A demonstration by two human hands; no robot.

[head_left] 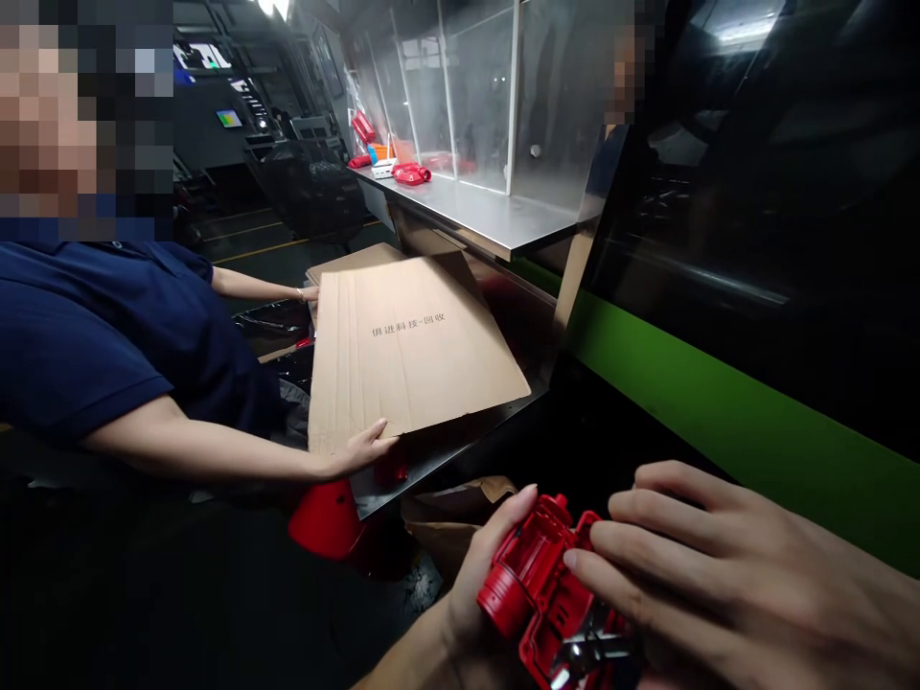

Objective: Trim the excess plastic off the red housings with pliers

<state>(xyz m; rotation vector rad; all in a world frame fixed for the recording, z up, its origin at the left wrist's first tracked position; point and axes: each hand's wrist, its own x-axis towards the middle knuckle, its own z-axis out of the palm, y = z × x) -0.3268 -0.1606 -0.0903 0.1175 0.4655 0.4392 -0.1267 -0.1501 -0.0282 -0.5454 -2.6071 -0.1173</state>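
Head view: we hold a red moulded plastic tool-housing shell (542,599) low at bottom centre, w/ both hands on it. Our left hand (478,585) cups it from underneath, thumb up along its far edge, fingers closed round the part. Our right hand (719,585) lies over it from the right, fingers fairly flat, tips resting on the shell's top rim; not a tight pinch. Shell's long axis runs diagonally, round nose end toward lower left, open ribbed side facing up. Left hand is nearer the nose. Beyond, a co-worker's hand (363,448) holds a flat brown cardboard sheet (409,350) on the metal bench (495,216).
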